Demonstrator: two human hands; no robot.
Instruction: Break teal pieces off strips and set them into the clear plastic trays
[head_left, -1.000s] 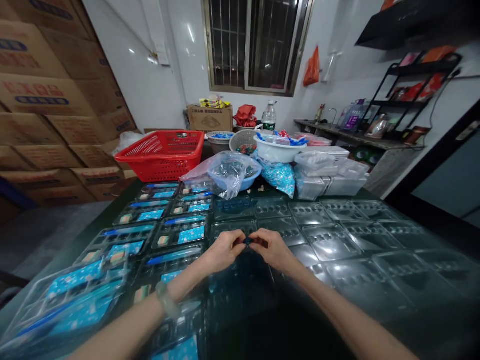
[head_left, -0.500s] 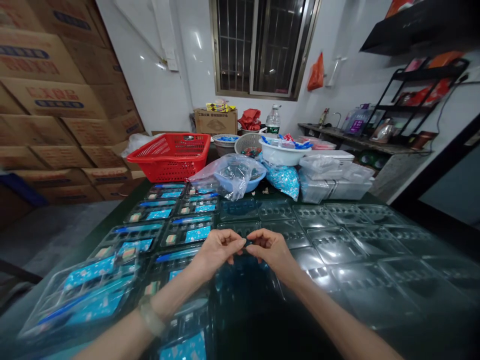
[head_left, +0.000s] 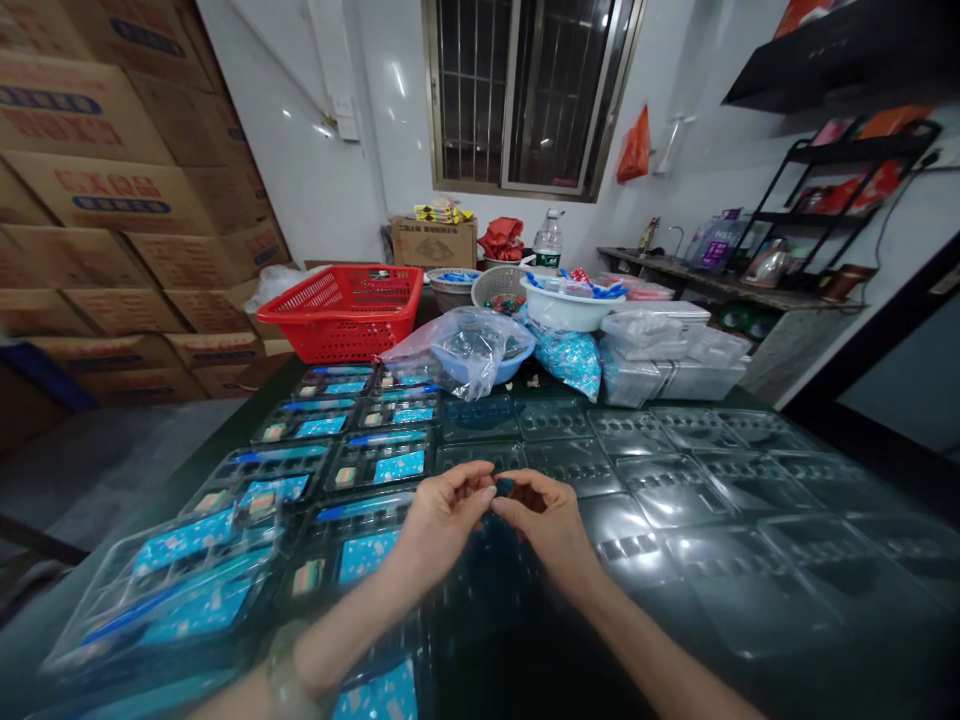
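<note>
My left hand (head_left: 455,510) and my right hand (head_left: 541,508) meet over the middle of the dark green table, thumbs and fingers pinched. Between the right fingertips shows a small dark teal piece (head_left: 505,487), too small to name. The left fingertips are closed right beside it; what they pinch is hidden. Left of my hands stand filled clear plastic trays (head_left: 386,462), each with a blue pen, a striped eraser-like block and a blue patterned packet (head_left: 399,466). To the right lie unfilled clear trays (head_left: 660,490) in rows.
Behind the trays stand a red basket (head_left: 345,315), a blue basin (head_left: 484,365) under plastic film, a white basin (head_left: 571,305) with blue items, and stacked clear boxes (head_left: 667,360). Cardboard cartons (head_left: 112,200) are piled at the left. Loosely stacked filled trays (head_left: 172,580) sit front left.
Both hands stay together at nearly the same place, with the fingers shifted slightly. The small dark teal piece now shows more clearly between the fingertips. The camera view has moved slightly.
</note>
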